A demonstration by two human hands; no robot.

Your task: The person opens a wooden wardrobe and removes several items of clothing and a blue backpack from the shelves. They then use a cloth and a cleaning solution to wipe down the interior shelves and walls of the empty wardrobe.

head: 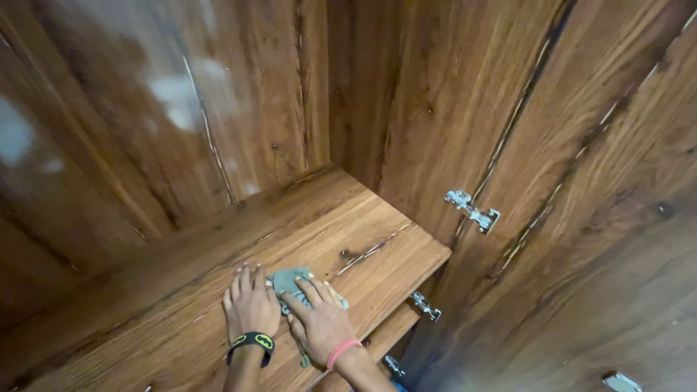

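Both hands press flat, fingers spread, on one small grey-green cloth [290,279] that lies on a wooden shelf [145,312] inside a wardrobe; neither hand is clenched around it. One hand, the left hand [250,305], lies palm down with its fingertips at the cloth's left edge, and it wears one black wristband [252,341] with a yellow emblem. Its partner, the right hand [319,323], rests open across the cloth's lower right part, covering much of it, and it wears one thin pink band [343,352] at the wrist. The cloth sits near the shelf's front edge, towards the right end, with a loose corner of it showing below the right hand. Two shelves can be counted: the one under the hands and a second lower shelf [392,330] whose edge shows just beneath. Three metal hinges are visible on the open door side: an upper hinge [473,211], a middle hinge [426,306] beside the shelf's corner, and a lower hinge [393,365]. One metal fitting [621,382] shows at the bottom right edge.
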